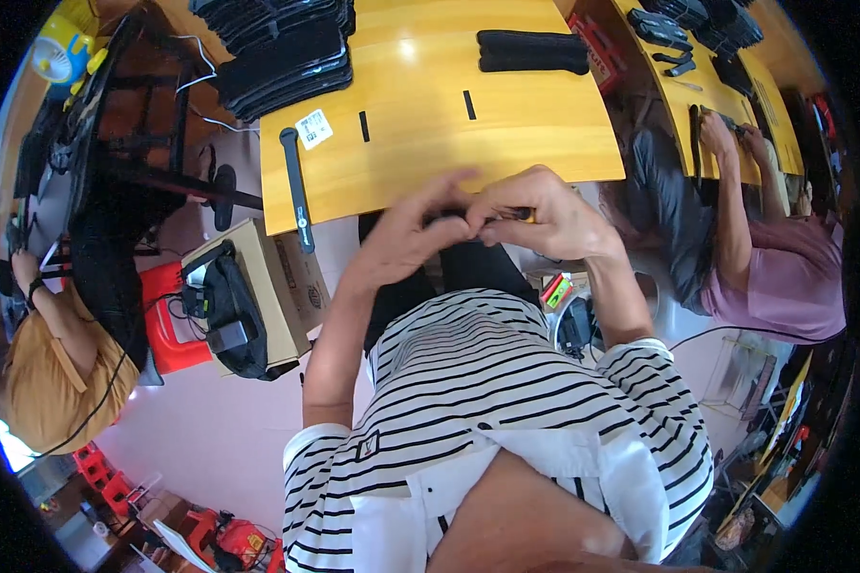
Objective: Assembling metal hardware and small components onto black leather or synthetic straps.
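Observation:
My left hand and my right hand meet just in front of the table's near edge, above my lap. Both have bent fingers, thumbs and fingertips drawn together where they meet. Whatever the left one pinches is hidden, and some of its fingers are smeared by motion. A small yellow and dark piece peeks out of the curled right hand; its kind does not show. On the yellow table lie two short black strips, a white label and a long black strap overhanging the near left edge.
Black padded pieces are piled at the table's far left; a flat black bundle lies far right. An open carton and a red stool stand left. Co-workers sit either side, one in a pink shirt, one in orange.

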`<state>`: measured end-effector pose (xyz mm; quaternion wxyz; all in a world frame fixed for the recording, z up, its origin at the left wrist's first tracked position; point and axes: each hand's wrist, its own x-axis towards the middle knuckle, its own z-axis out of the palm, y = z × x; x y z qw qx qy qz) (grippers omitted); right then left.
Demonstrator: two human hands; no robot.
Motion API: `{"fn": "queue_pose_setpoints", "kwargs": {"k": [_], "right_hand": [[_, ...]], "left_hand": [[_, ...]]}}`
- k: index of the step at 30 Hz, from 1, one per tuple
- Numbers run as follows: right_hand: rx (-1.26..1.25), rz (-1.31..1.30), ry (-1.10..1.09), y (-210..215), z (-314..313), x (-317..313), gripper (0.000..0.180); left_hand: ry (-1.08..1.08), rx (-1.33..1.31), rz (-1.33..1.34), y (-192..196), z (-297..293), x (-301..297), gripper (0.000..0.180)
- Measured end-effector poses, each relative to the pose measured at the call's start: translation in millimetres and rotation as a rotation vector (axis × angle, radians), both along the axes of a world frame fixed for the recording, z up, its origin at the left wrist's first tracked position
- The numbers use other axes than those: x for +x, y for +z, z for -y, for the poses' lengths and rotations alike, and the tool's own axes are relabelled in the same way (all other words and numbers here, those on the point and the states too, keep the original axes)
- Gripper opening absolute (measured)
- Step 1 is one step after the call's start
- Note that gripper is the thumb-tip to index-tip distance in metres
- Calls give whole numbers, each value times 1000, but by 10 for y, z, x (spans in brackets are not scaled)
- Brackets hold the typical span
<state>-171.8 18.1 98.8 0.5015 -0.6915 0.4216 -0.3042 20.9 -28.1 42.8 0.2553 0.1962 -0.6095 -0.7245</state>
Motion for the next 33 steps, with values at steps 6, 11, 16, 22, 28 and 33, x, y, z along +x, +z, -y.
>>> {"fn": "queue_pose_setpoints", "kwargs": {"k": [6,11,16,22,28,33], "right_hand": [[94,64,-188,-279,66,-234,13],[145,29,-289,-615,88,-320,21],[237,131,-476,-1011,246,-341,22],[136,230,-736,-1316,711,-328,11],[46,138,-972,-1550,1367,-400,6],[21,48,-1011,-1791,1590,-481,5]], "left_hand": [[-56,68,311,-173,121,248,14],[-30,51,439,-424,283,585,11],[245,148,509,-513,485,617,11],[572,218,355,-781,935,413,10],[742,242,251,-855,1369,182,10],[782,125,345,-1088,1561,144,10]]}}
